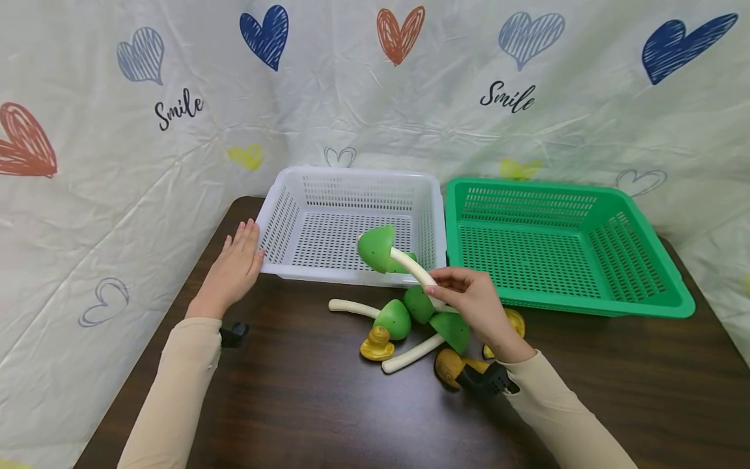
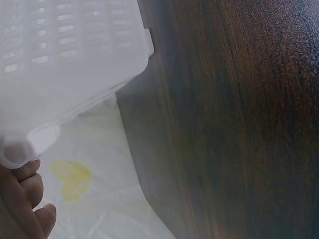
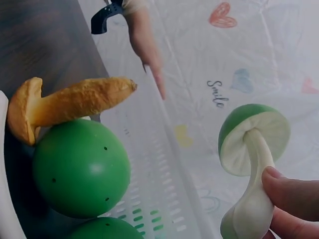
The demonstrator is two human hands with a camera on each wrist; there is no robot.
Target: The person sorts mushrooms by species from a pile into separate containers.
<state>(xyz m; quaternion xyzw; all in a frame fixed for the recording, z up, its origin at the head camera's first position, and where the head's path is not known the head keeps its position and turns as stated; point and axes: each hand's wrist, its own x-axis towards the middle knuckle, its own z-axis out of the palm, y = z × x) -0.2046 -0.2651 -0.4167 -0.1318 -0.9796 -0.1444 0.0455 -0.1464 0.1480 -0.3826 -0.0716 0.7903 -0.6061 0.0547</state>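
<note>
My right hand (image 1: 469,303) pinches a toy mushroom by its white stem (image 1: 415,267), its green cap (image 3: 254,139) tilted up over the front of the white basket (image 1: 346,277). Another patch of green (image 1: 403,263) shows behind that stem; whether it lies inside the basket I cannot tell. With fingers straight, my left hand (image 1: 231,267) rests against the white basket's left side. Below my right hand, several more green-capped mushrooms (image 1: 392,319) lie on the table, along with brown-yellow mushrooms (image 1: 377,345), some partly hidden by the hand and wrist.
To the right of the white basket stands a green basket (image 1: 650,306). Both sit toward the back of the dark wooden table (image 1: 305,404). A white cloth printed with hearts (image 1: 328,91) hangs behind and at the sides.
</note>
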